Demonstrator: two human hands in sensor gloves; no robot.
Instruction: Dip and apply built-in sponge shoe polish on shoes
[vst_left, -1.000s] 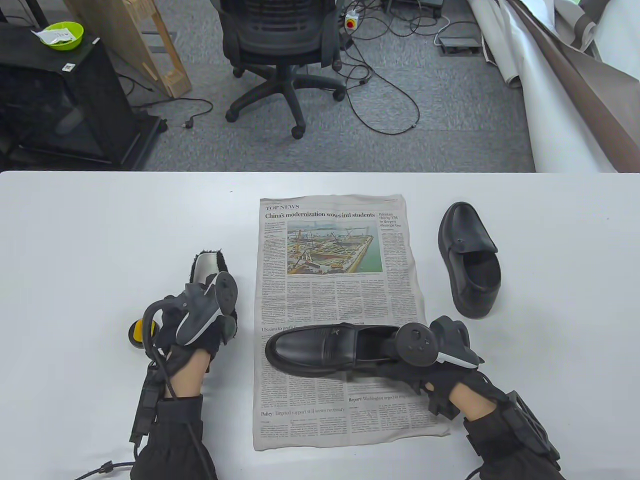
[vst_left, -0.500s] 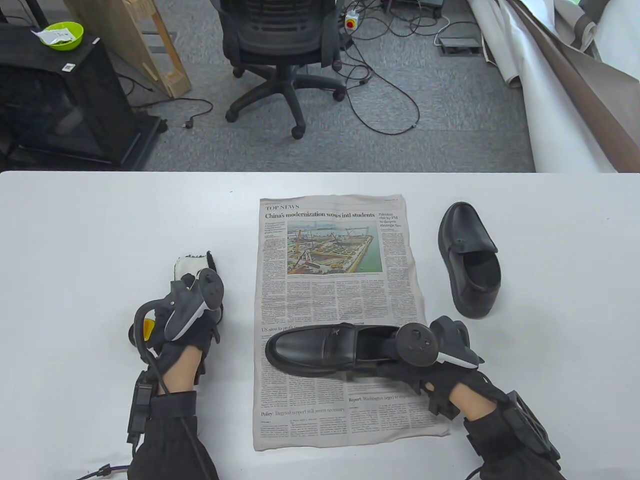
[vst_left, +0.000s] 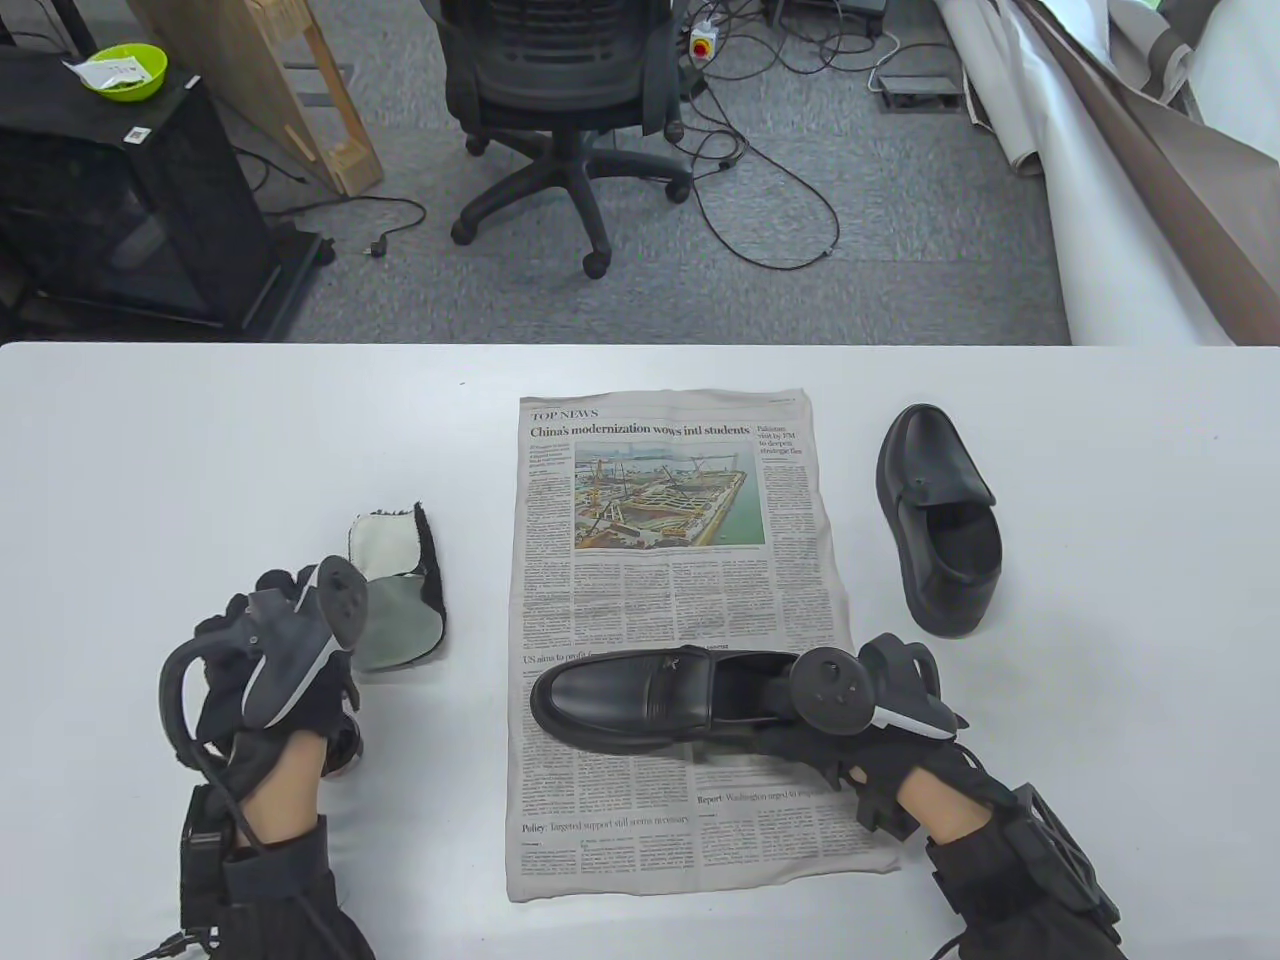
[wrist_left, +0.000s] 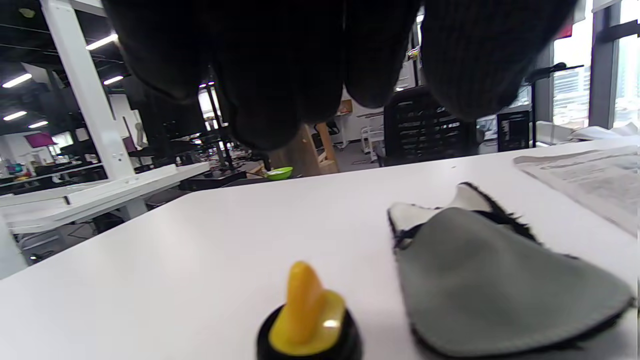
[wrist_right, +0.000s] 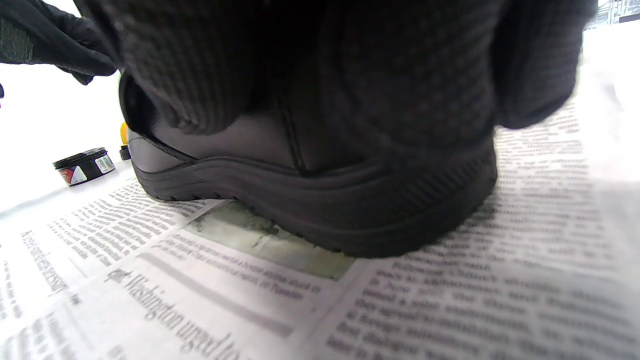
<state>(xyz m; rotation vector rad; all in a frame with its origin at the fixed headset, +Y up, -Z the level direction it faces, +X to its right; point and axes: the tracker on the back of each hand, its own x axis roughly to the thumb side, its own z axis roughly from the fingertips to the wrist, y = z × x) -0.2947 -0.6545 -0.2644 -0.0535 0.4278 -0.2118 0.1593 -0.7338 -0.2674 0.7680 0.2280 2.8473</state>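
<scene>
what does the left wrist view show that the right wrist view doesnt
Only the left wrist view shows the grey polishing mitt lying flat on the table, and the yellow handle on its round black base close up, with the left hand's fingers hanging above and holding nothing.

Only the right wrist view shows the heel of the black shoe on the newspaper, gripped by the right hand, and a black polish tin beside the paper.

Both show the white table and the newspaper.
</scene>
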